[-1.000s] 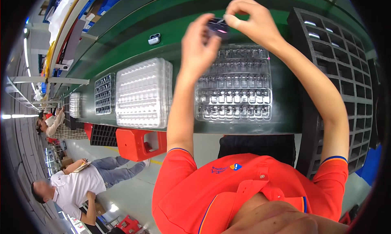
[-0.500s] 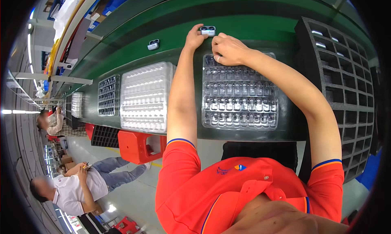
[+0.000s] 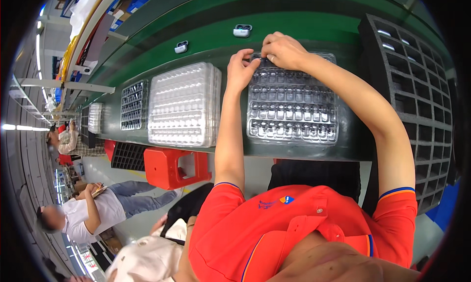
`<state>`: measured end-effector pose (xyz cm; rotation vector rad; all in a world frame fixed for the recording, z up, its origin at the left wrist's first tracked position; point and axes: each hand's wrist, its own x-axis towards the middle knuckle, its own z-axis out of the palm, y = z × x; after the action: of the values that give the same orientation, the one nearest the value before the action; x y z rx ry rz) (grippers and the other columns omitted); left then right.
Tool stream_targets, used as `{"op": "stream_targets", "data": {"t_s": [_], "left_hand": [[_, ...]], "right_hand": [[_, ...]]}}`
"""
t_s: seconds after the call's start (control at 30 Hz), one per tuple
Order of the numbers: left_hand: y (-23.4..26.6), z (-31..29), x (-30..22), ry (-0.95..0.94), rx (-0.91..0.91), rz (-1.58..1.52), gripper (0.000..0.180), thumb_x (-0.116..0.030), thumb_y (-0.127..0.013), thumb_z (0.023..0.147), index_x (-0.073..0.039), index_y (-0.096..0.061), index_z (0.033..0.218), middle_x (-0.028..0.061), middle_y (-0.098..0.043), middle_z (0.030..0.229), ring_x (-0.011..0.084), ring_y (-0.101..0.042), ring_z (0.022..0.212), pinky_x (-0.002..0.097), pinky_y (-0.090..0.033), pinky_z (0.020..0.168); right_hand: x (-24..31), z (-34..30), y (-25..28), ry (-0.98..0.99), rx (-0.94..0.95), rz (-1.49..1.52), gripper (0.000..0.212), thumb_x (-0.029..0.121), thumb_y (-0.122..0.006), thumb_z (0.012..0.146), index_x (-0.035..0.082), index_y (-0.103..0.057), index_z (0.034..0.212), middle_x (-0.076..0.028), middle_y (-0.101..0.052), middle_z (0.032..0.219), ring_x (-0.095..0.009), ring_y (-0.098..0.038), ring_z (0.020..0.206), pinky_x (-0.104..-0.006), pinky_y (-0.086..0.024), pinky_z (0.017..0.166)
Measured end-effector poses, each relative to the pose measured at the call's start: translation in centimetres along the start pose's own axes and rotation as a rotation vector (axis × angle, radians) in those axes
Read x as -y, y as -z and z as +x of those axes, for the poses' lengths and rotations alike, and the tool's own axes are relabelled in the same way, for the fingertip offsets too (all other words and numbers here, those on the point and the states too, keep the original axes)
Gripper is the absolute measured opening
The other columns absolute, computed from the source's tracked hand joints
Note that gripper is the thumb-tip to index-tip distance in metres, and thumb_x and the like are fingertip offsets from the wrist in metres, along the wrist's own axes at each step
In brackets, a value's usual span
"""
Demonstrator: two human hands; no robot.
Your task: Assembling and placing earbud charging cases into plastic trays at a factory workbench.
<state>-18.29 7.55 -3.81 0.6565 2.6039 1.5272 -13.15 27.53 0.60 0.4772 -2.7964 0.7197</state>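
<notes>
Both hands are at the far left corner of a clear plastic tray (image 3: 294, 139) with rows of moulded pockets, the far row holding small dark pieces. My left hand (image 3: 240, 71) curls at that corner, thumb and fingertips drawn toward each other; anything between them is too small to make out. Beside it, my right hand (image 3: 287, 51) has its fingers bent together over the far row, hiding what they pinch. Just beyond my hands, an earbud charging case (image 3: 242, 31), light with a dark inside, lies on the green surface. A second such case (image 3: 181, 47) lies farther left.
Left of my left forearm is a stack of clear trays (image 3: 184, 105), then a tray with dark pieces (image 3: 134, 105). A black foam divider box (image 3: 417, 100) stands at the right. A red stool (image 3: 169, 166) and a standing person (image 3: 93, 213) are at the left; another person's pale cap (image 3: 147, 257) is close by.
My left hand has let go of the earbud case and come to the tray's corner beside my right hand. The case now lies by itself. A person in a pale cap has come into view.
</notes>
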Motion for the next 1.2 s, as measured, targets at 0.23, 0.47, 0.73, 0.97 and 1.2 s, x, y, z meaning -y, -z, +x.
{"op": "stream_targets", "data": {"t_s": [0.23,0.47,0.73,0.97,1.2], "left_hand": [[0.0,-0.8,-1.9,-0.272,-0.194,0.188,0.046,-0.019,-0.075,0.084,-0.008,-0.062,0.126,0.0152,-0.055,0.122,0.0289,-0.055,0.106,0.0351,-0.051,0.086],[-5.0,-1.8,-14.0,-0.392,-0.058,-0.282,0.026,-0.005,-0.069,0.086,-0.005,-0.068,0.112,0.0086,-0.063,0.112,0.0176,-0.062,0.096,0.0286,-0.053,0.080],[-24.0,-2.7,-22.7,-1.125,0.241,-0.159,0.008,-0.016,-0.065,0.080,-0.010,-0.070,0.080,0.0067,-0.066,0.083,0.0286,-0.061,0.093,0.0434,-0.045,0.086],[-26.3,-2.9,-23.6,-0.916,0.092,-0.524,0.034,-0.018,-0.074,0.072,-0.007,-0.063,0.103,0.0112,-0.060,0.104,0.0315,-0.055,0.105,0.0434,-0.044,0.095],[-19.0,-5.9,-24.0,-0.324,0.386,-0.905,0.065,-0.016,-0.078,0.086,0.002,-0.042,0.138,0.0171,-0.052,0.128,0.0227,-0.060,0.110,0.0334,-0.055,0.090]], "right_hand": [[-1.1,-5.4,15.6,0.185,-0.206,0.032,0.028,0.008,-0.062,0.088,0.003,-0.065,0.115,-0.013,-0.066,0.110,-0.028,-0.064,0.102,-0.0380,-0.051,0.092],[-8.7,-20.6,27.7,-0.452,-0.185,-0.340,0.014,0.013,-0.064,0.092,0.003,-0.065,0.102,-0.010,-0.067,0.085,-0.019,-0.066,0.081,-0.0333,-0.051,0.072],[-14.0,-20.2,22.3,-0.326,0.020,-0.310,0.035,0.023,-0.070,0.080,0.008,-0.065,0.112,-0.014,-0.071,0.102,-0.034,-0.065,0.097,-0.0444,-0.050,0.088],[-15.1,-20.0,24.0,-0.480,0.133,-0.124,0.037,0.015,-0.067,0.078,0.002,-0.065,0.113,-0.016,-0.070,0.099,-0.027,-0.066,0.095,-0.0364,-0.049,0.086],[-2.5,-24.7,22.1,-0.371,-0.302,0.198,0.032,0.023,-0.066,0.095,0.000,-0.064,0.117,-0.003,-0.066,0.102,-0.010,-0.060,0.094,-0.0264,-0.048,0.084]]}}
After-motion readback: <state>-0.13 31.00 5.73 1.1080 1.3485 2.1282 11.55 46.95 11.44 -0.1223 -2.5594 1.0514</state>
